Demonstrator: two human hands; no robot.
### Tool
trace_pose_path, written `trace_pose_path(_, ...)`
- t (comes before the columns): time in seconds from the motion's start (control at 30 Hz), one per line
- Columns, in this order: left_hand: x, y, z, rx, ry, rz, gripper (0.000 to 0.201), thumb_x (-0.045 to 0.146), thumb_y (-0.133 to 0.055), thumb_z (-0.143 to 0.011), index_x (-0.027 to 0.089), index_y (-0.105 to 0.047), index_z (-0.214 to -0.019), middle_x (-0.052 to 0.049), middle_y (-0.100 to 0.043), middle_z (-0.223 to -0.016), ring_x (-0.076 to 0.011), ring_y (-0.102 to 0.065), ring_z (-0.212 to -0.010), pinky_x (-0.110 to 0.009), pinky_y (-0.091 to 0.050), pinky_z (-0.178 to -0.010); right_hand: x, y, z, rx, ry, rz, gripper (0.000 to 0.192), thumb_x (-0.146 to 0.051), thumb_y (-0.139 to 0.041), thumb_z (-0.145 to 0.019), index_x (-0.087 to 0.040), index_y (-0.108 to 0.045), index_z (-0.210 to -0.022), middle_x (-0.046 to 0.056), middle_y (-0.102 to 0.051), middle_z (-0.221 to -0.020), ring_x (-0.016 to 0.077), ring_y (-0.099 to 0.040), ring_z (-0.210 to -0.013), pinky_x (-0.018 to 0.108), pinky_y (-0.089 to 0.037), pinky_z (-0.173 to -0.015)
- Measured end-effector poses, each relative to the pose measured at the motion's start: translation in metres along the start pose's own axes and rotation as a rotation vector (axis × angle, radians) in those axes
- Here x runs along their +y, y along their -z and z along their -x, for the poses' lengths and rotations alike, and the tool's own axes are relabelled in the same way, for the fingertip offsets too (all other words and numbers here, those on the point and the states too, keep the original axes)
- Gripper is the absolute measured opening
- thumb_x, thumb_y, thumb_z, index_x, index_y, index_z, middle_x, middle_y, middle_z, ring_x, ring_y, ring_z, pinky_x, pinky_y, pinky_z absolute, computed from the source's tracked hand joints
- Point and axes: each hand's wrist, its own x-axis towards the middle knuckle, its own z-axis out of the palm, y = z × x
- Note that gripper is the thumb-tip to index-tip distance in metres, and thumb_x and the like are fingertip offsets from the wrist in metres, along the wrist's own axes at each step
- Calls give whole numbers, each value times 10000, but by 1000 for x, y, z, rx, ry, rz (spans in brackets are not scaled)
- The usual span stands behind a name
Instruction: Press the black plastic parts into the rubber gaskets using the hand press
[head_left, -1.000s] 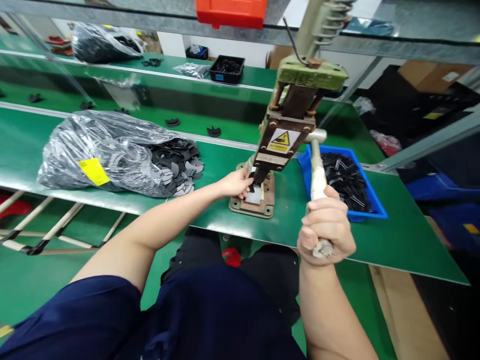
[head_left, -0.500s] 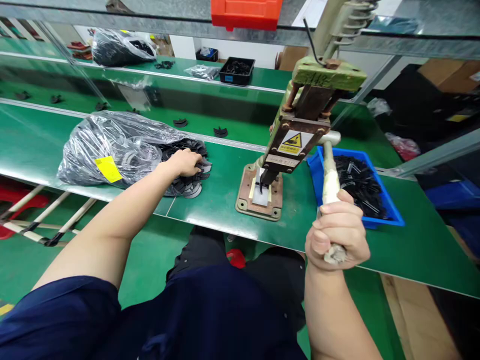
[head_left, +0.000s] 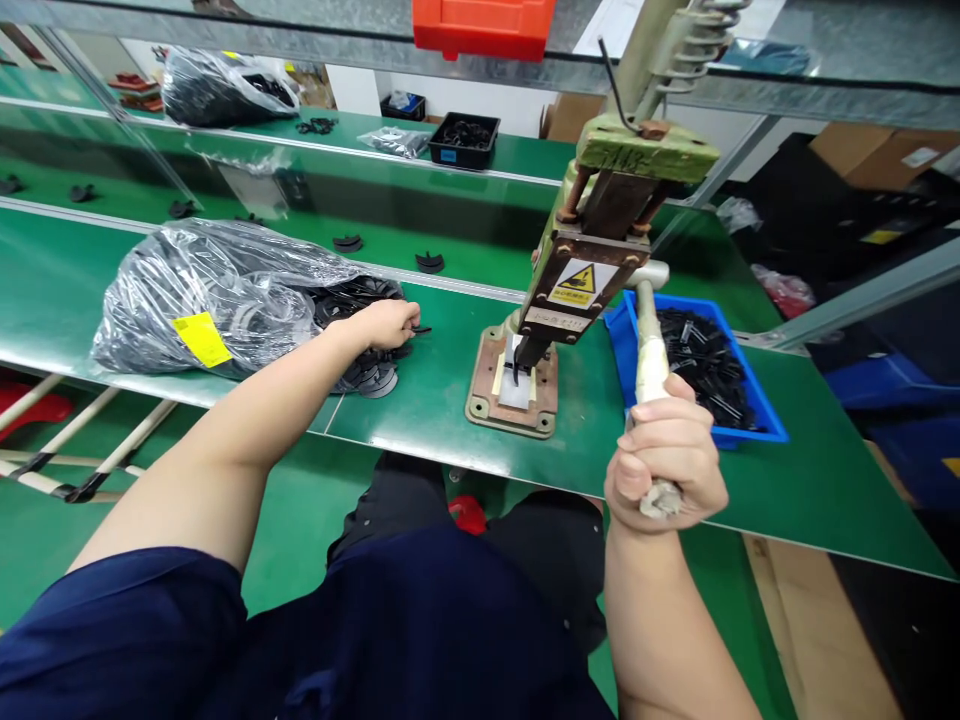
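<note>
Your right hand was wrapped tight around the press handle, fist fully closed near its lower end, thumb side up. The handle ran up from your fist to the press, which stood on its brown base plate on the green table. The press head sat raised above the plate, with a pale pad and a small dark part under it; too small to tell what that part was.

Your left hand was out at the pile of black pieces spilling from the mouth of the plastic bag. Fingers were curled, tips pinched on one black piece at the pile's right edge. The piece was just beside the pile; I couldn't tell if it was lifted off the table. The bag lay on its side, left of the press, yellow label facing you.

The blue bin of black parts sat right of the press, just behind the handle. A black tray and a second bag were on the far bench. An orange bin hung overhead.
</note>
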Motion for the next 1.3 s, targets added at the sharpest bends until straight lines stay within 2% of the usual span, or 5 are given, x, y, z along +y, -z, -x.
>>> trace_pose_path(0.17, 31, 2, 8, 94, -174, 40, 388, 227, -603, -938, 195, -628, -1324, -116, -757, -1224, -282, -727, -1110, -334, -517, -903, -1, -1, 0, 11, 0, -10, 296, -345, -721, -887, -233, -562, -664, -51, -634, -676, 150, -694, -845, 583, -542, -1132)
trace_pose_path(0.33, 68, -30, 7, 152, -243, 276, 362, 258, -655, -952, 259, -644, -1314, -60, -787, -1185, -253, -749, -1064, -327, -536, -902, -2, -2, 0, 22, -10, 4, 298, -353, -717, -888, -238, -557, -664, -56, -632, -673, 149, -696, -844, 585, -546, -1132)
trace_pose_path(0.6, 106, -93, -9, 342, 123, 1132, 161, 283, -770, -894, 210, -686, -1010, -21, -764, -943, -162, -722, -827, -288, -588, -809, -2, -2, 0, 15, -1, 5, 294, -343, -708, -892, -234, -549, -671, -52, -622, -666, 151, -690, -852, 604, -535, -1148)
trace_pose_path(1.03, 133, -42, -12, -12, 69, 1407, 356, 396, -846, -920, 178, -565, -900, -9, -703, -688, -144, -710, -549, -244, -591, -549, -3, -5, -1, 20, 0, 15, 292, -342, -698, -898, -235, -536, -681, -59, -601, -664, 146, -683, -849, 576, -542, -1132)
trace_pose_path(1.3, 146, -44, -29, 51, 18, 1263, 331, 401, -842, -913, 180, -601, -868, 9, -682, -683, -103, -638, -525, -190, -496, -480, 0, -3, -1, 11, 15, 28, 280, -356, -693, -886, -253, -534, -680, -55, -592, -649, 159, -675, -823, 592, -549, -1121)
